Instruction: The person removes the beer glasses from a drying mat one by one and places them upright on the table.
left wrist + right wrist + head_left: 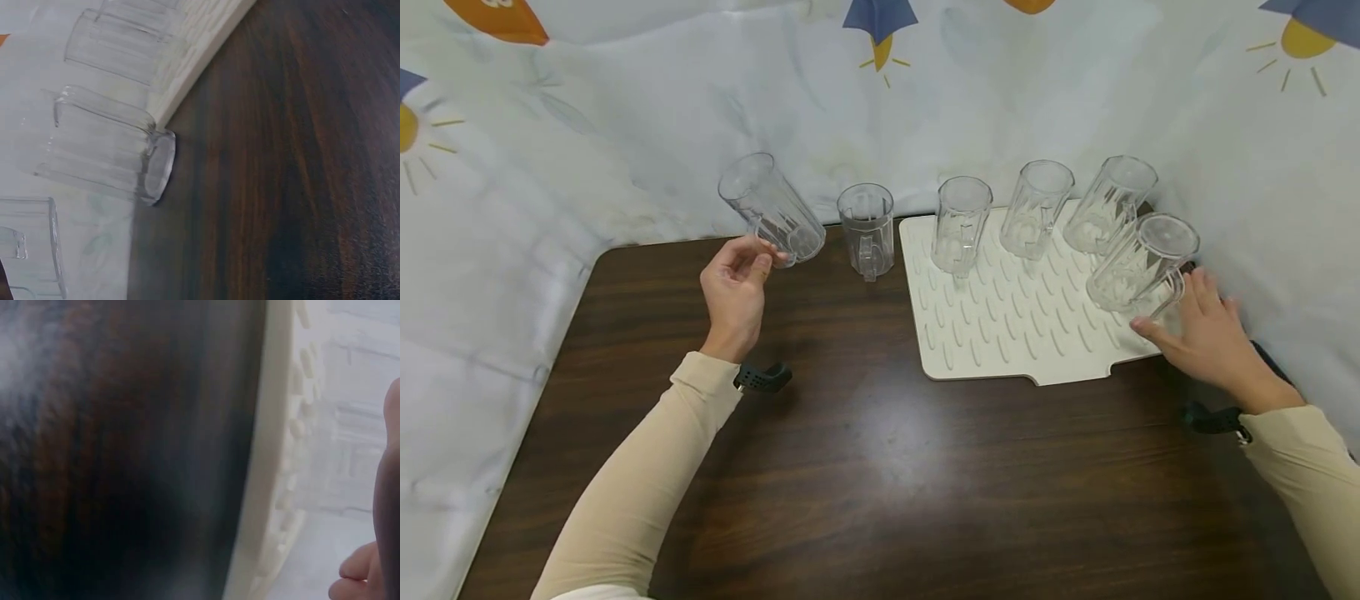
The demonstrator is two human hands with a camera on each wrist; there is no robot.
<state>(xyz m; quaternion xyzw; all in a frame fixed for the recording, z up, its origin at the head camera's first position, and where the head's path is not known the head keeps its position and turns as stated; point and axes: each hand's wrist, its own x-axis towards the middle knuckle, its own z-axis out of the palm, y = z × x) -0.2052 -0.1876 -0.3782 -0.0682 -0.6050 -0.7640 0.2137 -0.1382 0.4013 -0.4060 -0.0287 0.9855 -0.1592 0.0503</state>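
My left hand (733,287) pinches the handle of a clear glass mug (778,208), which leans to the left above the back edge of the table. Part of this mug (31,244) shows at the lower left of the left wrist view. Just right of it, a second clear mug (867,221) stands on the wood. At the far right, my right hand (1213,333) has its fingers extended, with the thumb close by the handle of a front mug (1131,267) on the cream ridged drying mat (992,333). Fingers (362,575) of the right hand show at the right wrist view's edge.
Along the back of the mat stand more clear mugs: one at its left (961,225), one mid-row (1036,208) and one at the right (1108,204). A white patterned curtain (647,117) borders the dark wooden table (850,467) at the back and sides.
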